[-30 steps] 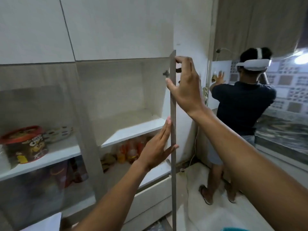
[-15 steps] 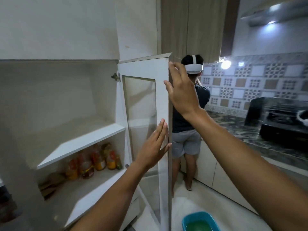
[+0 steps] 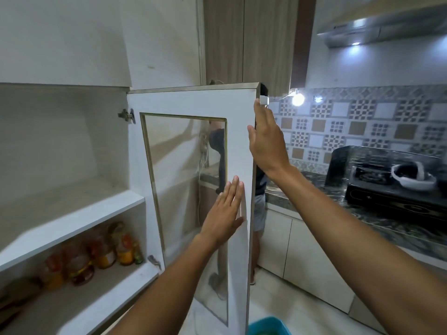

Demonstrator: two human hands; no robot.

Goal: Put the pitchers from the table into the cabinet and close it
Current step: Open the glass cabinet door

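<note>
Head view, contents by position:

- Cabinet [image 3: 72, 146]: open, white interior, to the left of both hands; upper compartment bare.
- Shelf [image 3: 72, 223]: white board dividing the cabinet, left of the left hand and about level with it.
- Lower compartment: holds a row of bottles [image 3: 101, 252] with orange and red labels, standing upright against the back, below and left of the left hand; contents blurred.
- Cabinet door [image 3: 238, 141]: white frame with a glass pane [image 3: 183, 180], swung out and hinged on its left side, between the two hands.
- Left hand [image 3: 223, 213]: fingers spread flat, palm pressed on the inner face of the door frame, gripping nothing.
- Right hand [image 3: 266, 143]: fingers extended along the door's outer edge, above and right of the left hand; touching the edge, not clenched.
- Pitchers: none visible in the cabinet or elsewhere.
- Blue basin [image 3: 268, 326]: on the floor, below both hands; contents unclear.
- Stove [image 3: 387, 189]: on the counter, right of the right hand.
</note>
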